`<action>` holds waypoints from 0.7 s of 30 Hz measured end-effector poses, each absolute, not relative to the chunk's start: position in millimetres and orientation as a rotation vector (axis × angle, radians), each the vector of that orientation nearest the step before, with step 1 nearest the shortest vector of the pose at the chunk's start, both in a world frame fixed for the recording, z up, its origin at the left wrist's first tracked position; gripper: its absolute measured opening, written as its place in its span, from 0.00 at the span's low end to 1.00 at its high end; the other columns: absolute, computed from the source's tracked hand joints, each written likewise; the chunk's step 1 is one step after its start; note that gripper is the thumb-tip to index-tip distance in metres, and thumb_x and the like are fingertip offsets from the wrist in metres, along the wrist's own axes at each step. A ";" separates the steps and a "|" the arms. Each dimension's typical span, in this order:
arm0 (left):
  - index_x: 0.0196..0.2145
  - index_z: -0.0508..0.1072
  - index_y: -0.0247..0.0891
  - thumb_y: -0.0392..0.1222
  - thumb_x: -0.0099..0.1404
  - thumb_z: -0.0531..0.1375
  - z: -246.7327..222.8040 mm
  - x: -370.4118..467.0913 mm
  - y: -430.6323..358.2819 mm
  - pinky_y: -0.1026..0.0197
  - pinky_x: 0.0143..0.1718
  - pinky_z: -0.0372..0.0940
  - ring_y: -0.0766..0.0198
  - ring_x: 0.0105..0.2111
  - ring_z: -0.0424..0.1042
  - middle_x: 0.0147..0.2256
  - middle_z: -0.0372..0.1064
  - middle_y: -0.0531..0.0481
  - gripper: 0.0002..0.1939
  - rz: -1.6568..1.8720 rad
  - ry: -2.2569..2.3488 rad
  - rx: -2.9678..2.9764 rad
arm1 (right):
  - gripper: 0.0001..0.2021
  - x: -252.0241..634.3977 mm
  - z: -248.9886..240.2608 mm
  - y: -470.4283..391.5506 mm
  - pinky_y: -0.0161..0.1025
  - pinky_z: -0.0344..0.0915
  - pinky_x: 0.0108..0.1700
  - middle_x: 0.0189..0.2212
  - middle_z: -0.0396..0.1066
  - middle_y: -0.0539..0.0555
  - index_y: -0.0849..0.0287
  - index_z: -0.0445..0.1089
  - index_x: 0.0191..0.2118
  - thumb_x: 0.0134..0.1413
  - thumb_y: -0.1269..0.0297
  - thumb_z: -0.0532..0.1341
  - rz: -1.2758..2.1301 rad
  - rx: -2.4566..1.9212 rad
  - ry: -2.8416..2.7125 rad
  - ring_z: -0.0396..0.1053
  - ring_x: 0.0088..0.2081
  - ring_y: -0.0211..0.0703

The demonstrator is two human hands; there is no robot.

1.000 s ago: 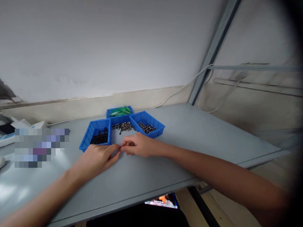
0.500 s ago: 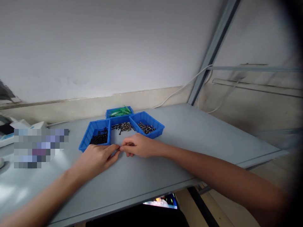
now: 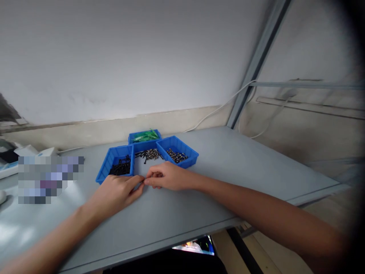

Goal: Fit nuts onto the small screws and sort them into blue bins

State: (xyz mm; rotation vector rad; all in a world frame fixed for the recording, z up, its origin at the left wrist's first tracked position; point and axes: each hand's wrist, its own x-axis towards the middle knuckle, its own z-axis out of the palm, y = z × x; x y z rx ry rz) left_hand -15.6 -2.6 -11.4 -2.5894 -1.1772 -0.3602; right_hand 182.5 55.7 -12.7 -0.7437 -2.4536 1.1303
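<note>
Our left hand (image 3: 121, 190) and right hand (image 3: 167, 177) meet tip to tip, both pinched on a tiny piece (image 3: 143, 181), just in front of the bins. Our fingers hide most of it; maybe it's a screw. We count three blue bins (image 3: 104, 167) on the tabletop (image 3: 176, 207), with black bits (image 3: 121, 167), green strips (image 3: 146, 136) and shiny bits (image 3: 177, 155). One loose heap (image 3: 151, 154) lies between them. A blocky blur covers something at left. One lit screen (image 3: 196, 246) peeks out below, partly hidden.
</note>
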 end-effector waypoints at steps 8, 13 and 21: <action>0.27 0.68 0.38 0.43 0.66 0.47 -12.7 -15.2 -2.9 0.66 0.20 0.54 0.68 0.19 0.67 0.20 0.68 0.54 0.15 -0.368 -1.136 -2.604 | 0.09 181.3 -13.9 55.3 0.31 0.60 0.28 0.24 0.68 0.50 0.60 0.67 0.32 0.55 0.61 0.54 1.197 -0.730 -2.449 0.66 0.27 0.34; 0.27 0.68 0.38 0.42 0.66 0.47 -9.2 -12.7 -3.8 0.66 0.20 0.54 0.67 0.20 0.68 0.20 0.68 0.54 0.15 -0.344 -1.141 -2.620 | 0.08 181.7 -17.7 56.3 0.31 0.60 0.27 0.25 0.69 0.50 0.60 0.66 0.35 0.51 0.62 0.57 1.242 -0.753 -2.406 0.66 0.28 0.35; 0.29 0.70 0.38 0.42 0.65 0.48 -11.4 -14.4 -2.5 0.67 0.19 0.54 0.70 0.18 0.66 0.19 0.66 0.55 0.14 -0.425 -1.126 -2.585 | 0.15 182.0 -12.3 53.3 0.32 0.61 0.30 0.24 0.68 0.50 0.61 0.65 0.28 0.58 0.58 0.49 1.258 -0.717 -2.487 0.66 0.26 0.33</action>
